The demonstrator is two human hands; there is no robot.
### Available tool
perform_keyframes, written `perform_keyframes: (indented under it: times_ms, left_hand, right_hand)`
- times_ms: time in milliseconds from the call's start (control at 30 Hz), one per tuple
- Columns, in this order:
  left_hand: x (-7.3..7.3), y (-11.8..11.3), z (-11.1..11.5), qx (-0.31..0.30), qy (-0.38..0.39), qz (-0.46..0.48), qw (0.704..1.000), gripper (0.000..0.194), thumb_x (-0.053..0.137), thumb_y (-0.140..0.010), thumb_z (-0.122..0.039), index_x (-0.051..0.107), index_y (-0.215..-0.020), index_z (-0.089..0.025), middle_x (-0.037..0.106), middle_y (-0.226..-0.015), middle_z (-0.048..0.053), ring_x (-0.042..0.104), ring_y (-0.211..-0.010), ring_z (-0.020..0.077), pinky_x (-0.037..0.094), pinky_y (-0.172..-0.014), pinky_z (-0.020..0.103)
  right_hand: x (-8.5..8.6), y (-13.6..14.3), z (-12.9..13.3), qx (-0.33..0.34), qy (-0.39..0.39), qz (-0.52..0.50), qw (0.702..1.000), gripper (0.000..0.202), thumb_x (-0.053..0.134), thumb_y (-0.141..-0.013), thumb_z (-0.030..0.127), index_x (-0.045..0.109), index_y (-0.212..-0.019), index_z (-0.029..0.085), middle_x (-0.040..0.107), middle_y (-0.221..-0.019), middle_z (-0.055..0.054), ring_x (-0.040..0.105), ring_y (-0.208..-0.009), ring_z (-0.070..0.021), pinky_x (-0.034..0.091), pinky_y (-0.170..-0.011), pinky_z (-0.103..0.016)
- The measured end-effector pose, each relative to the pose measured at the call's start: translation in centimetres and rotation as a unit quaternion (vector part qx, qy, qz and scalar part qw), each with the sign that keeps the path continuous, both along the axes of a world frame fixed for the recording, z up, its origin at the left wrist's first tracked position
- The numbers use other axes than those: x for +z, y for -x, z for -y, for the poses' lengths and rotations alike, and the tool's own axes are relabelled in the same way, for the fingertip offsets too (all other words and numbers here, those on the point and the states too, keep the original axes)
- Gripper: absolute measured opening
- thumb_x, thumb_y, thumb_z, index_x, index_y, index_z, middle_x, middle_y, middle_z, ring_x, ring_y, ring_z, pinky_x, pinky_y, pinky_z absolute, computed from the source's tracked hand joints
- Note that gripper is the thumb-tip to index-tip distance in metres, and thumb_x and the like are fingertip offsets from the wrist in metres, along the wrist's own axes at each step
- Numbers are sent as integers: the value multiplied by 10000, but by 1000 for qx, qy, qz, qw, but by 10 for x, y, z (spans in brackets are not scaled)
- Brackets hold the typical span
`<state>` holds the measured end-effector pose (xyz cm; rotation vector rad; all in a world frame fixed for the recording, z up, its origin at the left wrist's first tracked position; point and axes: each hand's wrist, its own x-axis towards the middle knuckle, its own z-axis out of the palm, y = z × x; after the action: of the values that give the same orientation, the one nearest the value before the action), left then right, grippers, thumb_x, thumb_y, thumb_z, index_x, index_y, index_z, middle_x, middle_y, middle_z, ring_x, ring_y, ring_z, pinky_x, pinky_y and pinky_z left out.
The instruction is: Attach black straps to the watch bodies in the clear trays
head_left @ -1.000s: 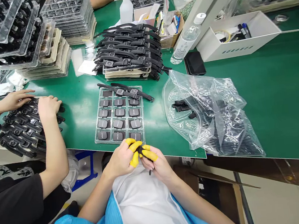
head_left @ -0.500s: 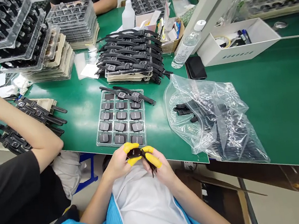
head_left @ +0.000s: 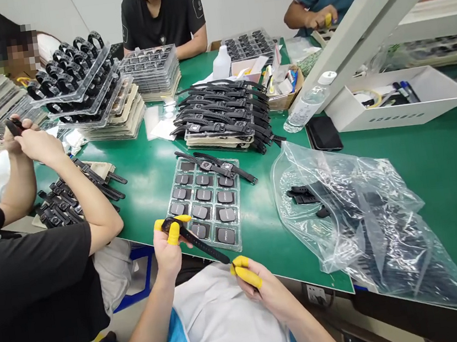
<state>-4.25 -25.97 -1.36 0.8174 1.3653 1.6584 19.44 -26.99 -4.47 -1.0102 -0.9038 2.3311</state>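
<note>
My left hand [head_left: 168, 259], with yellow finger cots, grips a black smartwatch [head_left: 170, 223] by its case over the near left corner of a clear tray. From the case a black strap [head_left: 204, 244] slants down to the right. At the strap's far end the cotted fingertips of my right hand [head_left: 265, 283] are pinched together, just off the table edge. Dark square watch cases sit in the compartments of the clear tray [head_left: 240, 214]. Across its far rows lie two strapped watches [head_left: 216, 167].
Behind the tray rises a stack of strapped watches [head_left: 221, 111]. A clear plastic bag of black straps [head_left: 354, 216] covers the right side. Beyond are a phone [head_left: 324, 133], water bottle [head_left: 312, 102] and white box [head_left: 404, 110]. A co-worker's arm [head_left: 93, 193] is close on the left.
My hands have moved apart; the left carried the watch left and up over the tray corner, the right moved right and down. The strap now stretches between them. The view has tilted up.
</note>
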Motion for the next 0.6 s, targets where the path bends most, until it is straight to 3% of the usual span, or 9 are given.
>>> perform_keyframes:
  times_ms: [67,133,200,267,333,400,600]
  left_hand:
    - [1,-3,2,-43,24,-43,998,344,654,-1019,-515,533,-1104,-204,799,-1123,99,710,-615,117,562,-497,206]
    - [0,-13,7,-151,54,-131,978,275,608,-1051,-425,598,-1190,-188,788,-1199,122,745,-705,137,606,-560,227]
    - [-2,-23,14,-261,49,-257,929,285,547,-1060,-296,638,-1309,-191,773,-1270,122,788,-924,193,673,-770,307]
    - [-5,-29,18,-327,3,-376,867,420,498,-1021,-171,611,-1424,-204,747,-1345,116,755,-1170,243,644,-1004,409]
    - [-7,-31,20,-355,-40,-452,817,543,476,-962,-98,570,-1487,-203,713,-1411,119,701,-1294,262,599,-1098,450]
    - [-7,-29,20,-370,-55,-486,790,585,479,-920,-68,576,-1480,-205,700,-1429,117,687,-1312,259,598,-1100,434]
    - [-7,-27,23,-360,-58,-503,784,583,455,-886,-44,607,-1424,-207,736,-1337,113,710,-1250,243,622,-1051,402]
  right_hand:
    - [2,0,-1,-43,-22,19,999,519,765,-853,696,569,-906,219,476,-595,87,275,-475,-70,200,-489,-251]
    - [6,4,-1,-64,-37,23,997,527,745,-861,714,550,-897,225,532,-632,71,333,-469,-70,225,-491,-253]
    - [10,10,-1,-57,-48,22,997,540,722,-865,737,553,-897,225,546,-616,68,354,-464,-75,242,-492,-256]
    - [15,15,-1,-35,-59,23,997,565,709,-853,768,565,-898,223,550,-578,69,358,-458,-82,251,-490,-258]
    - [17,18,-1,-10,-68,27,997,588,704,-838,791,576,-889,219,562,-551,62,361,-452,-87,247,-484,-259]
    - [17,18,-1,2,-64,27,998,592,708,-832,791,580,-872,215,556,-524,61,348,-443,-89,234,-475,-262]
    - [14,21,6,-66,-14,-7,998,536,763,-829,715,555,-809,222,425,-458,102,249,-440,-82,207,-477,-261]
